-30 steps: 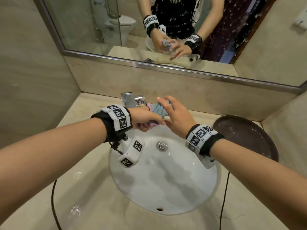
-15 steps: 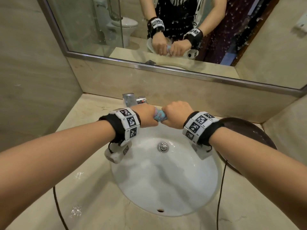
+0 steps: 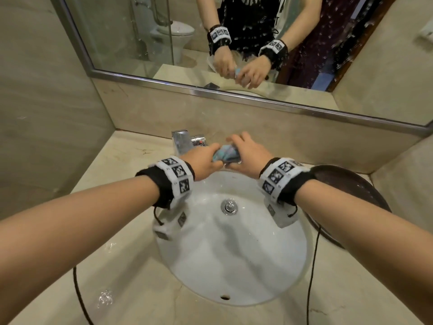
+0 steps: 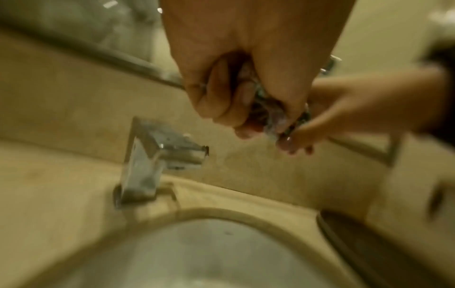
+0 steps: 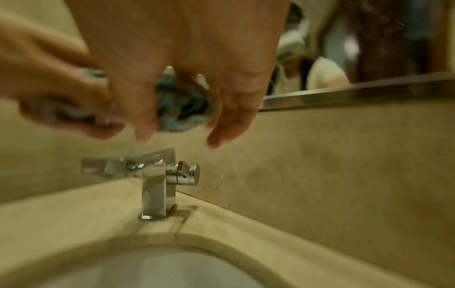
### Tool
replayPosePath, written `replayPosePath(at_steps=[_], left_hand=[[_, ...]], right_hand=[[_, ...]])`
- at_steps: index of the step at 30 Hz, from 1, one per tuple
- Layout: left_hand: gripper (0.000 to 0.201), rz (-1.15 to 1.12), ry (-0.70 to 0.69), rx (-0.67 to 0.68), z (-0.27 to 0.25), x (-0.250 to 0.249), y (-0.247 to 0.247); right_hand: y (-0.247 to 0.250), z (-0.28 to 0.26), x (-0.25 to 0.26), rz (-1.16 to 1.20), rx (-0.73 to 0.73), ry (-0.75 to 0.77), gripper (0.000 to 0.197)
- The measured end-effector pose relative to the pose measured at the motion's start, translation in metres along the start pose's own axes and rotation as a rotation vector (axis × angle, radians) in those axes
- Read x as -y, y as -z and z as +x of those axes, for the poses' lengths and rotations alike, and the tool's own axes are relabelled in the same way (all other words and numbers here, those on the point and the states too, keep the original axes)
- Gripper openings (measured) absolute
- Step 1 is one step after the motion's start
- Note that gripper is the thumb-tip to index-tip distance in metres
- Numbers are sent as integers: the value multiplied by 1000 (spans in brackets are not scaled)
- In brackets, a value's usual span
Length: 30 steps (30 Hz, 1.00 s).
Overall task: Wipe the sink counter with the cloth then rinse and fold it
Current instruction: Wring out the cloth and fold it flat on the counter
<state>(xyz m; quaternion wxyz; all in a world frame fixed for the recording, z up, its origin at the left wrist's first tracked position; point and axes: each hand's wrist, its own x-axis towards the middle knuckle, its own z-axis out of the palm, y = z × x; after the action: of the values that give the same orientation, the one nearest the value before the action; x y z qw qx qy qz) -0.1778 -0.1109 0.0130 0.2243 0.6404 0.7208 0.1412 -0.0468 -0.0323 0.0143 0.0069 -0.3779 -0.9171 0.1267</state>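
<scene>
A small blue-patterned cloth (image 3: 226,154), bunched into a wad, hangs above the back rim of the white sink basin (image 3: 234,266), just right of the chrome tap (image 3: 181,141). My left hand (image 3: 203,160) grips its left end in a closed fist. My right hand (image 3: 248,156) lies over the right end, fingers reaching left across the top and thumb beneath. In the left wrist view the left hand (image 4: 236,87) curls round the cloth (image 4: 268,115). In the right wrist view the cloth (image 5: 179,105) sits under the right hand (image 5: 184,68); both wrist views are blurred.
The beige stone counter (image 3: 121,165) surrounds the basin, with water drops (image 3: 105,299) at the front left. A dark round tray (image 3: 351,191) lies right of the basin. The mirror (image 3: 234,31) and backsplash stand close behind. The tap (image 5: 157,185) has a side knob.
Half a second ago both fists were clenched on the cloth, knuckles up. Now the right hand has loosened and spread its fingers over the wad; the left still grips.
</scene>
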Motion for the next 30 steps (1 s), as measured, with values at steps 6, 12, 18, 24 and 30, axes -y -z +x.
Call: replayPosePath(at_steps=[6, 12, 18, 24, 30], left_hand=[[26, -946, 250, 386, 0, -2, 14], [36, -865, 151, 477, -5, -10, 13], [23, 138, -58, 207, 1, -14, 14], [32, 739, -189, -60, 8, -9, 5], [16, 812, -276, -134, 11, -1, 3]], right_hand=[[-22, -10, -9, -244, -448, 351, 80], [-9, -12, -1, -179, -444, 381, 18], [7, -13, 16, -378, -90, 173, 22], [10, -13, 25, -76, 79, -36, 19], [-2, -9, 27, 178, 171, -165, 29]])
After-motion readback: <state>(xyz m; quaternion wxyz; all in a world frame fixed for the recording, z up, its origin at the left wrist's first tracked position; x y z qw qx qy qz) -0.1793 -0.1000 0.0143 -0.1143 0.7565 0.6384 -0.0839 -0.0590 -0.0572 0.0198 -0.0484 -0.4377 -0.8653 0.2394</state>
